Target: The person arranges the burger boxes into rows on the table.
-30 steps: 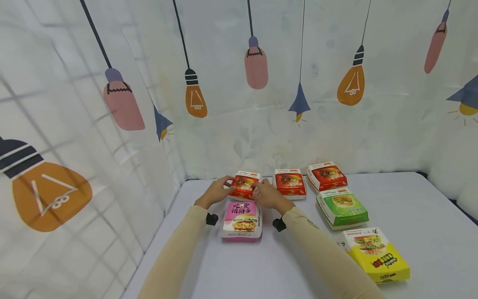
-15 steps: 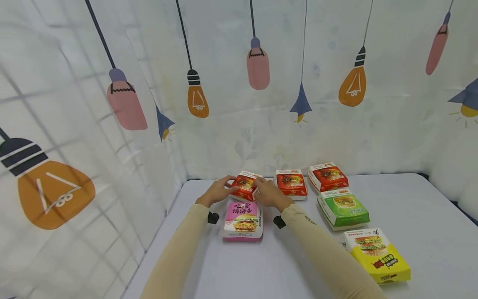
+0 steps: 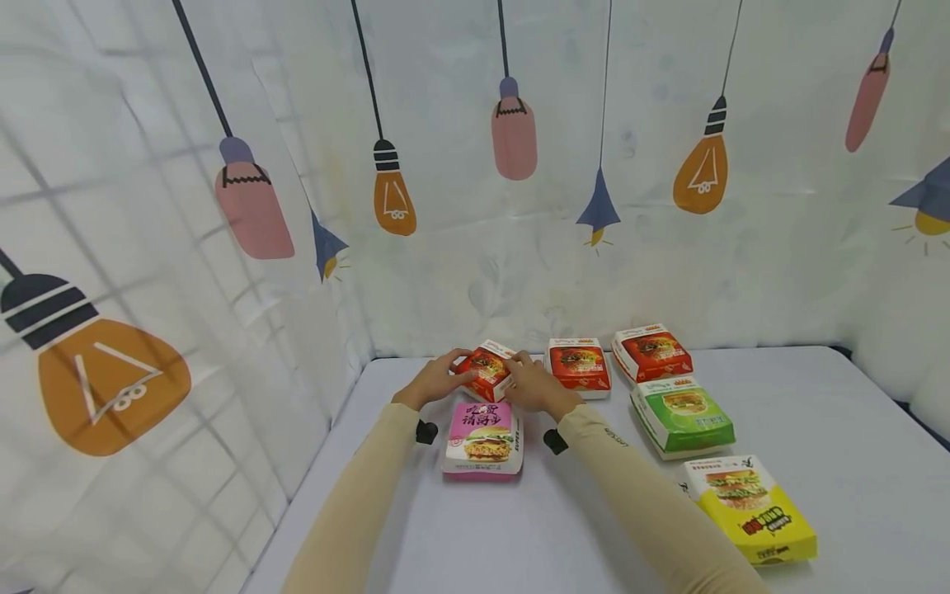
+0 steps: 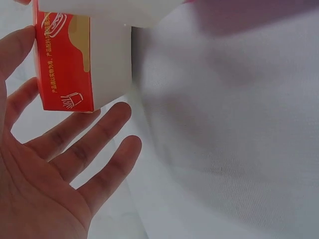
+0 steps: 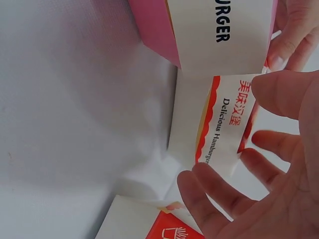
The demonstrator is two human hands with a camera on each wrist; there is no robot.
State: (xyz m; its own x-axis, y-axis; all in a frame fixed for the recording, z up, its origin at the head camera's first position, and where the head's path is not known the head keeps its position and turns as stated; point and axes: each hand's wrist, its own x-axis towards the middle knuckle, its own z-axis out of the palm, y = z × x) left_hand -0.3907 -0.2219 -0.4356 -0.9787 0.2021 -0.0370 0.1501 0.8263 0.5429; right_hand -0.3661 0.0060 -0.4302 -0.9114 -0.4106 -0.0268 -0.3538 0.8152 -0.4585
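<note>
At the back left of the table, both hands are on a red and white hamburger box (image 3: pixel 486 367), which sits at an angle. My left hand (image 3: pixel 432 384) holds its left side, thumb at the top edge; the other fingers spread past the corner in the left wrist view. My right hand (image 3: pixel 536 386) has its thumb and fingers at the right side, where the right wrist view shows "Delicious Hamburger" on the box's white side (image 5: pixel 224 119). Directly in front of it lies a pink and white burger box (image 3: pixel 482 450), close between the two forearms.
A second red burger box (image 3: pixel 579 367) stands just right of my right hand. Farther right, a column runs forward: another red box (image 3: pixel 653 353), a green box (image 3: pixel 684 417) and a yellow box (image 3: pixel 750 507). A patterned cloth (image 3: pixel 460 272) hangs behind the white table (image 3: pixel 534 528).
The red hamburger box between my hands has turned clockwise, its near corner now pointing toward the pink box. The other boxes have stayed in place.
</note>
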